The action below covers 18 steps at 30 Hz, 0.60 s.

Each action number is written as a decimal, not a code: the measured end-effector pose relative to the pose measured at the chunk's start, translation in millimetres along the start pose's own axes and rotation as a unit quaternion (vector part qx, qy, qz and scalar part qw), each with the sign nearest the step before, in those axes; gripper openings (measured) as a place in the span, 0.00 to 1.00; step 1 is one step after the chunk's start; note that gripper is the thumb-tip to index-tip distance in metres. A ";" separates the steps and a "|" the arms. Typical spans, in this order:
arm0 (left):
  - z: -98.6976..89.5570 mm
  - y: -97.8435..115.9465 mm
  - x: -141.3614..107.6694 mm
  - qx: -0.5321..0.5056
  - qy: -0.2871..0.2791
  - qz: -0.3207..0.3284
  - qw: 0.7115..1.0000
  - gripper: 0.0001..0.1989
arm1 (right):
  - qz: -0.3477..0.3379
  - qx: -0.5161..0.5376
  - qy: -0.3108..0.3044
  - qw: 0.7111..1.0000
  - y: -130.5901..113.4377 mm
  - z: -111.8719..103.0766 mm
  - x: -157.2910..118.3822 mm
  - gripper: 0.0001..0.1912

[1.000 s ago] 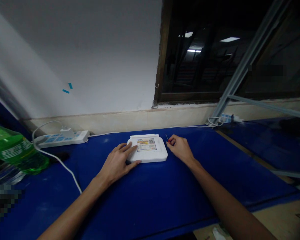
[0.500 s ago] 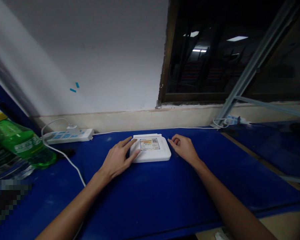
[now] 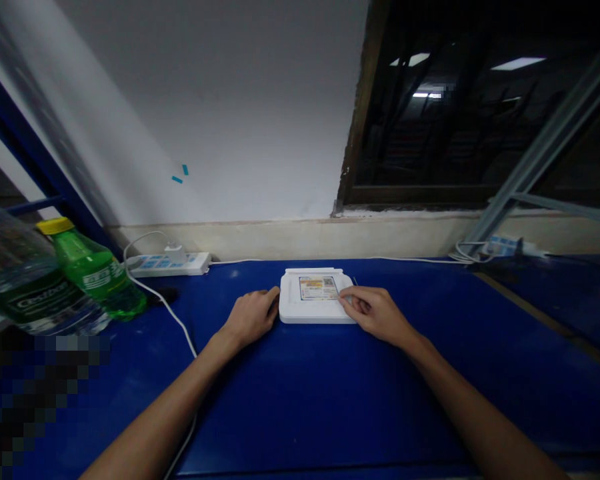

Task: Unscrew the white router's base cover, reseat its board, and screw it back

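Observation:
A flat white device point(image 3: 291, 311) with rounded corners lies on the blue tabletop. On its upper face is a printed label point(image 3: 313, 289) with a square code. My left hand point(image 3: 253, 317) rests at the device's left edge, fingers curled in; what they hold, if anything, is hidden. At the right side, my right hand point(image 3: 377, 313) is closed in a pinch, its fingertips over the label's lower right corner. A thin dark sliver shows just above these fingers, too small to name.
At the left stand a green bottle point(image 3: 93, 273) with a yellow cap and a large clear bottle point(image 3: 30, 293). A white power strip point(image 3: 195, 264) lies by the wall, its white cable point(image 3: 180, 325) running toward me. A metal brace point(image 3: 535, 143) slants at the right.
My left hand has come off the device's top, and its spread fingers have curled at the left edge. My right hand has moved from beside the device onto its right side. The view has shifted left.

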State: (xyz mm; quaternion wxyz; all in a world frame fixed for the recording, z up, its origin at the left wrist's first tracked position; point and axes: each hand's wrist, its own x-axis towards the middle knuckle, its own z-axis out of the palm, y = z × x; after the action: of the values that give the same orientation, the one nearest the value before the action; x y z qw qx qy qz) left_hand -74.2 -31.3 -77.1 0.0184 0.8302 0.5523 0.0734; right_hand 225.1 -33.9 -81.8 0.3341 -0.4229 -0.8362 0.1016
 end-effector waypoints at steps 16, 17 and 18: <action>4.0 -1.6 -0.1 -0.003 0.001 0.009 1.000 0.10 | 0.052 0.022 0.113 0.992 3.6 -1.8 2.3 0.11; 3.0 -1.4 0.3 -0.005 -0.001 0.008 1.000 0.10 | 0.053 0.018 0.114 0.992 3.2 -1.9 2.2 0.13; 0.8 -1.3 0.4 -0.008 -0.004 0.008 1.000 0.10 | 0.054 0.011 0.117 0.992 2.8 -2.0 2.1 0.14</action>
State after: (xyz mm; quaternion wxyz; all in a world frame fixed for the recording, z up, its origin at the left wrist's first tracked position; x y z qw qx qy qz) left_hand -75.1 -30.3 -78.0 0.0271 0.8345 0.5452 0.0745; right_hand 227.2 -30.7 -80.6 0.4289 -0.4727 -0.7658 0.0787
